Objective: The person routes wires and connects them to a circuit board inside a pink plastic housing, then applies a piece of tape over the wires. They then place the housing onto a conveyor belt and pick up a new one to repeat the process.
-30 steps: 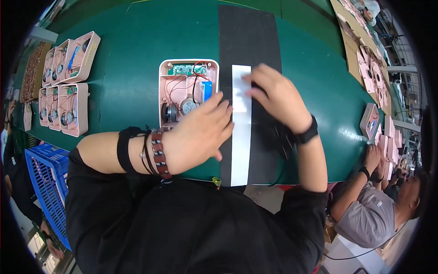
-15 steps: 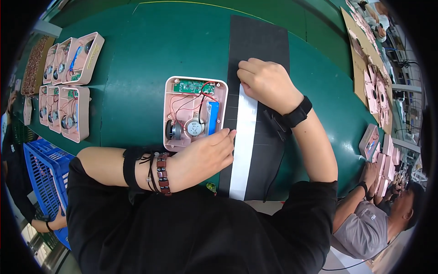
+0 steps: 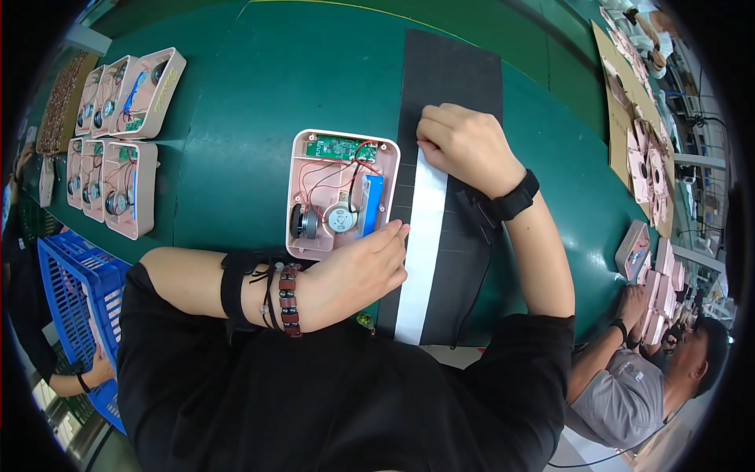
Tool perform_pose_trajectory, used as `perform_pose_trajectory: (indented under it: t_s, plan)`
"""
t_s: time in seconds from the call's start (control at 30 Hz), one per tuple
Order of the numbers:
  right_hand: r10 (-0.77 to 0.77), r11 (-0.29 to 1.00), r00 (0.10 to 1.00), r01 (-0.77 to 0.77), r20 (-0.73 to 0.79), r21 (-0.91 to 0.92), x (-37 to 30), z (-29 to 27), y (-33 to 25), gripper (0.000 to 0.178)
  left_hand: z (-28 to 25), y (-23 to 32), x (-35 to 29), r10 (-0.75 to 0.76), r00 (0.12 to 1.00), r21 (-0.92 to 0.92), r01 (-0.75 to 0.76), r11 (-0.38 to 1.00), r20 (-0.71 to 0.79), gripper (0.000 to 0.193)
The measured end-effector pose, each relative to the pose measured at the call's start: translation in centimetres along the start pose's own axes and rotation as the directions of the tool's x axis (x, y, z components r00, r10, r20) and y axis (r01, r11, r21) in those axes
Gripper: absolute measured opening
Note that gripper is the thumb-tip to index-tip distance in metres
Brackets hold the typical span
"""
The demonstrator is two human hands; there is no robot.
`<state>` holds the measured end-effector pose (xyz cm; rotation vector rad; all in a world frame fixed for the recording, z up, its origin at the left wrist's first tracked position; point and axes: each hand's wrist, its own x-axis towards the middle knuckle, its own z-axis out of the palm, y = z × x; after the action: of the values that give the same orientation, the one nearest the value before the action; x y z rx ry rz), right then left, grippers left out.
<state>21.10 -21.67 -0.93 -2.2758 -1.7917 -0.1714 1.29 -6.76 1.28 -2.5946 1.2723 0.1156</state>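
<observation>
An open pink casing [image 3: 296, 189] lies in front of me. Inside are a green circuit board [image 3: 340, 148], a blue battery [image 3: 371, 203], a round silver part [image 3: 340, 219], a black speaker [image 3: 302, 223] and red and black wires. To its right lies a black sheet [image 3: 452, 71] with a glossy white strip [image 3: 421, 259] along it and short lines across. My left hand [image 3: 363, 267] is closed, fingertips pinched by the casing's near right corner at the strip's left edge. My right hand [image 3: 465, 145] is closed, its curled fingers at the strip's far end; what either pinches is hidden.
Several open pink casings [image 3: 130, 189] with wired parts stand at the left. Below them is a blue crate [image 3: 67, 283], with another person's hand [image 3: 100, 370] on it. At the right are pink parts on cardboard [image 3: 609, 94] and a co-worker [image 3: 629, 393] beside stacked casings [image 3: 657, 291].
The casing and sheet appear slightly farther right as the view shifts. Both my hands keep nearly the same grip and place relative to the sheet.
</observation>
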Motion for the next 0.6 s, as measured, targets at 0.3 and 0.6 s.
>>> perform_pose_trajectory:
  t_s: [0.3,0.6]
  plan:
    - [0.285,0.949,0.801,-0.159,-0.526,0.273,-2.5,-1.9,-6.2,0.025,-0.4,-1.6,-1.3,-0.252,0.929,-0.596,0.044,0.801,-0.270,0.028]
    - [-0.034,0.964,0.874,0.156,-0.485,0.214,-5.7,-2.2,-13.2,0.017,-1.3,-0.2,-3.6,-0.471,0.860,-0.909,0.018,0.416,-0.198,0.027]
